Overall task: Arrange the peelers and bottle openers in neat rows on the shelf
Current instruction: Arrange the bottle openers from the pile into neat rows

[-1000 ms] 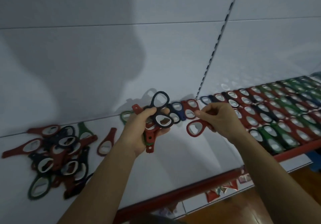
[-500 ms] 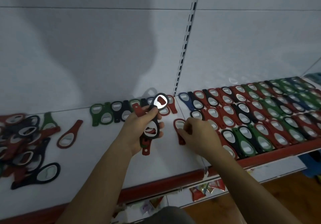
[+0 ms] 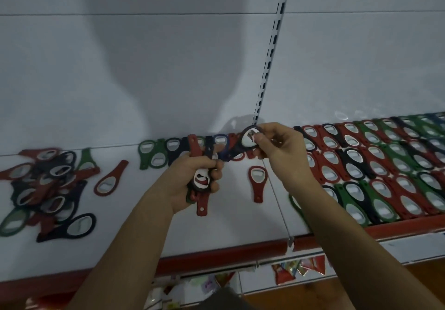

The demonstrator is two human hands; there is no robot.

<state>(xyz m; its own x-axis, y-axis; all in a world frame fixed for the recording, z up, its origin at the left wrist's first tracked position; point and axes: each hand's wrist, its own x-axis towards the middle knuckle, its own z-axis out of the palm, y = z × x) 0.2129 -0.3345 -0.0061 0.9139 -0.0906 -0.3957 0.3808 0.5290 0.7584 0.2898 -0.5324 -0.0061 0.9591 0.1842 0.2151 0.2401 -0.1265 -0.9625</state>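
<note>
The white shelf (image 3: 228, 223) runs the whole width in front of me. Its right half is already packed with finished rows of bottle openers (image 3: 385, 172) in red, green and dark colours, laid head to tail so they nest tightly. Far left is the unsorted heap (image 3: 45, 189), tangled and overlapping, with its edge cut off by the frame. The left hand (image 3: 185, 182) is curled round a bundle of openers (image 3: 201, 205), fanned out, I'd guess, so that one can be drawn off at a time. How many it holds is hidden by the fingers. The right hand (image 3: 284, 153) pinches the head of a dark opener (image 3: 238, 149) between thumb and forefinger. Its handle end is in among the bundle, so it seems to be coming free for the unfinished back row (image 3: 163, 150). A single red opener (image 3: 258, 182) lies alone just below, likely starting the next row. I can't make out any peelers.
</note>
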